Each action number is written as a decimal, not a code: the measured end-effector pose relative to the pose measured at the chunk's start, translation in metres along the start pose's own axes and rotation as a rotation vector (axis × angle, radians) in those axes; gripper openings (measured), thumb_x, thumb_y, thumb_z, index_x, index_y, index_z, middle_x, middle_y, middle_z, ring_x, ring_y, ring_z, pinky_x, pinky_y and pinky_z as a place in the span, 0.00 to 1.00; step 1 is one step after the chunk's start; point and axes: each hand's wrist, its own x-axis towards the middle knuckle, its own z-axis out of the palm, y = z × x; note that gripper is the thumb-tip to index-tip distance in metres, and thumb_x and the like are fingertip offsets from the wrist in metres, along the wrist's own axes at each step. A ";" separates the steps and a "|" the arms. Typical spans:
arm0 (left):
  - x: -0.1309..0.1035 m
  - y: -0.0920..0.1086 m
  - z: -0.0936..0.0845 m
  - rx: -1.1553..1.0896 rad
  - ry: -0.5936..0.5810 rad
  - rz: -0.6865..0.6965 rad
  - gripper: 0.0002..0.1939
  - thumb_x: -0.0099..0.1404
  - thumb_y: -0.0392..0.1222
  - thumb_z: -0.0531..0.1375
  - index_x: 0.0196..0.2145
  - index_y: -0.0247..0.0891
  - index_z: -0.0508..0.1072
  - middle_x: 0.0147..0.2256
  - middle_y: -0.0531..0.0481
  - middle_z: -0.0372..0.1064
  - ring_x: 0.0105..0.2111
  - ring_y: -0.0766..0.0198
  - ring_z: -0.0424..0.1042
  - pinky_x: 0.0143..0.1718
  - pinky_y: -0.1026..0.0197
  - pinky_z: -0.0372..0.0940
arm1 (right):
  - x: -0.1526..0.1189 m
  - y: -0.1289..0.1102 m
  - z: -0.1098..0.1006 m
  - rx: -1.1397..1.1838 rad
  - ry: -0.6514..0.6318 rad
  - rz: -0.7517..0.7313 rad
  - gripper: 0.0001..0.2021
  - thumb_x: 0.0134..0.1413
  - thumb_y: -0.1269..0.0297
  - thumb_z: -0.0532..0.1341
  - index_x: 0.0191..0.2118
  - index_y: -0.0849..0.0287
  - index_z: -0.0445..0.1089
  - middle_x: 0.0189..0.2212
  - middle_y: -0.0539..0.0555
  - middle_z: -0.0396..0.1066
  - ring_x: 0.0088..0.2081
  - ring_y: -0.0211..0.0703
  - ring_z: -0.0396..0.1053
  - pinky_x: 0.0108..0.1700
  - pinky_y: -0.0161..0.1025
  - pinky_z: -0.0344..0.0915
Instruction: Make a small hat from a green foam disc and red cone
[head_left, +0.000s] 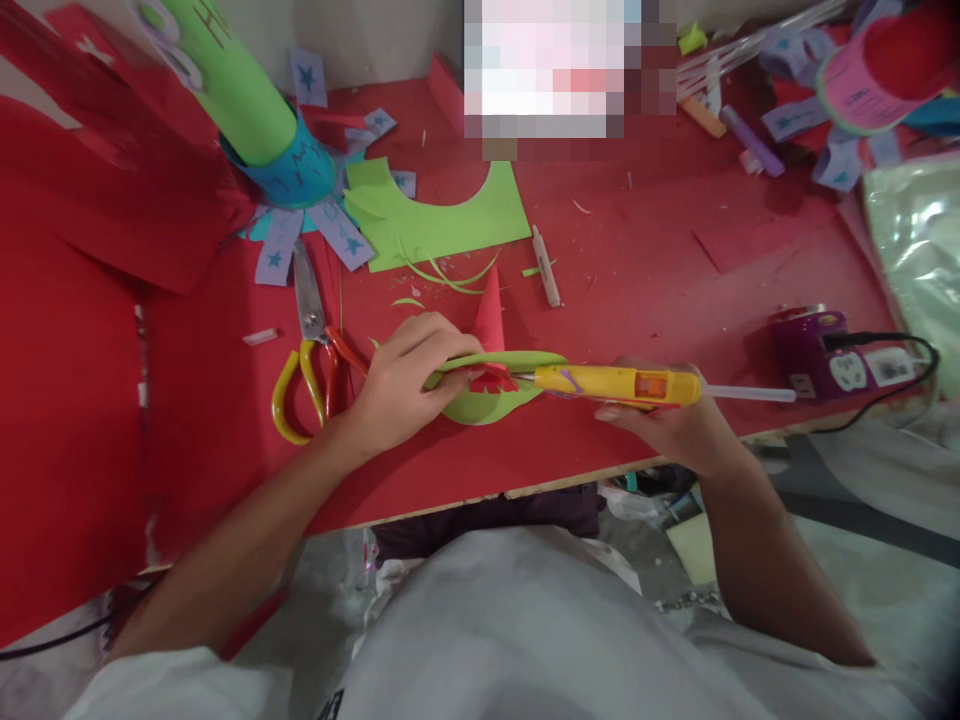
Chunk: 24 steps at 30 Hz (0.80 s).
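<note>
My left hand (416,375) pinches a green foam piece (487,405), bent so that one flap lies over the other. A red paper cone (491,318) stands up behind it, and its red fringed edge shows between the green flaps. In my right hand (679,425) is a yellow hot glue gun (615,384), a clear glue stick (750,394) poking out of its back. The gun's nozzle points left and reaches the gap by the red fringe. Whether glue is coming out I cannot tell.
Scissors (311,320) with yellow and red handles lie left of my left hand. A green foam offcut (450,225) and a marker (546,266) are behind. A green paper tube (240,90) stands back left, a purple box (814,350) with a black cable at right.
</note>
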 end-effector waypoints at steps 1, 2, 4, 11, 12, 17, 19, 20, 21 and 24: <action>0.000 0.000 0.000 -0.003 0.000 0.001 0.04 0.75 0.40 0.64 0.44 0.40 0.80 0.39 0.48 0.77 0.38 0.62 0.75 0.42 0.59 0.70 | 0.000 0.000 0.000 0.002 0.002 -0.007 0.21 0.62 0.38 0.68 0.39 0.53 0.81 0.27 0.53 0.78 0.25 0.46 0.72 0.28 0.40 0.66; 0.000 0.000 0.000 -0.008 0.004 0.008 0.04 0.75 0.40 0.64 0.44 0.40 0.80 0.39 0.48 0.77 0.38 0.62 0.75 0.42 0.59 0.70 | -0.001 0.000 0.000 0.004 0.005 -0.014 0.21 0.63 0.38 0.68 0.39 0.52 0.81 0.27 0.53 0.79 0.25 0.46 0.72 0.28 0.40 0.66; 0.000 -0.001 0.000 -0.027 0.024 0.035 0.03 0.75 0.39 0.65 0.45 0.41 0.80 0.39 0.49 0.77 0.38 0.63 0.76 0.41 0.59 0.71 | -0.001 -0.001 0.000 0.013 0.015 -0.024 0.21 0.63 0.37 0.68 0.39 0.52 0.81 0.27 0.52 0.78 0.25 0.44 0.72 0.28 0.39 0.66; 0.000 -0.001 0.002 -0.032 0.054 0.035 0.03 0.75 0.39 0.65 0.45 0.42 0.80 0.38 0.49 0.77 0.38 0.63 0.76 0.40 0.60 0.72 | -0.004 0.003 0.001 0.011 0.023 0.004 0.20 0.62 0.39 0.69 0.38 0.52 0.81 0.27 0.52 0.80 0.26 0.47 0.75 0.28 0.41 0.68; 0.001 -0.001 0.002 -0.033 0.060 0.038 0.03 0.75 0.38 0.65 0.45 0.42 0.80 0.38 0.49 0.77 0.37 0.64 0.76 0.40 0.60 0.72 | -0.005 0.004 0.002 0.010 0.027 0.002 0.20 0.62 0.39 0.69 0.38 0.51 0.81 0.27 0.53 0.80 0.27 0.49 0.76 0.27 0.42 0.68; 0.001 0.001 0.000 -0.036 0.050 0.018 0.03 0.74 0.37 0.65 0.44 0.39 0.80 0.39 0.49 0.78 0.37 0.64 0.75 0.40 0.61 0.71 | -0.006 0.006 0.002 0.016 0.026 0.008 0.20 0.61 0.37 0.69 0.36 0.50 0.81 0.25 0.52 0.78 0.27 0.49 0.75 0.27 0.44 0.69; 0.001 0.002 0.000 -0.038 0.052 -0.002 0.04 0.74 0.37 0.65 0.44 0.39 0.81 0.39 0.49 0.78 0.37 0.64 0.75 0.40 0.61 0.71 | -0.006 0.005 0.003 0.014 0.033 0.003 0.20 0.61 0.37 0.68 0.35 0.50 0.80 0.25 0.52 0.78 0.27 0.49 0.74 0.28 0.43 0.69; 0.001 0.002 0.000 -0.040 0.056 -0.005 0.04 0.73 0.38 0.66 0.44 0.39 0.81 0.39 0.49 0.78 0.37 0.64 0.75 0.39 0.62 0.71 | -0.006 0.005 0.003 0.012 0.037 -0.001 0.21 0.61 0.37 0.68 0.34 0.50 0.79 0.25 0.52 0.78 0.27 0.48 0.74 0.28 0.43 0.70; 0.001 0.002 0.000 -0.041 0.062 -0.005 0.04 0.73 0.38 0.66 0.44 0.39 0.81 0.39 0.49 0.78 0.37 0.64 0.75 0.39 0.62 0.71 | -0.006 0.004 0.003 0.012 0.038 -0.004 0.21 0.62 0.37 0.68 0.33 0.50 0.79 0.26 0.52 0.78 0.27 0.48 0.74 0.29 0.43 0.70; 0.001 0.002 0.000 -0.043 0.082 0.005 0.04 0.73 0.38 0.66 0.45 0.39 0.80 0.39 0.50 0.78 0.37 0.65 0.75 0.39 0.63 0.70 | -0.007 0.003 0.003 0.016 0.035 0.008 0.22 0.62 0.36 0.67 0.32 0.51 0.77 0.27 0.52 0.78 0.27 0.47 0.74 0.29 0.43 0.70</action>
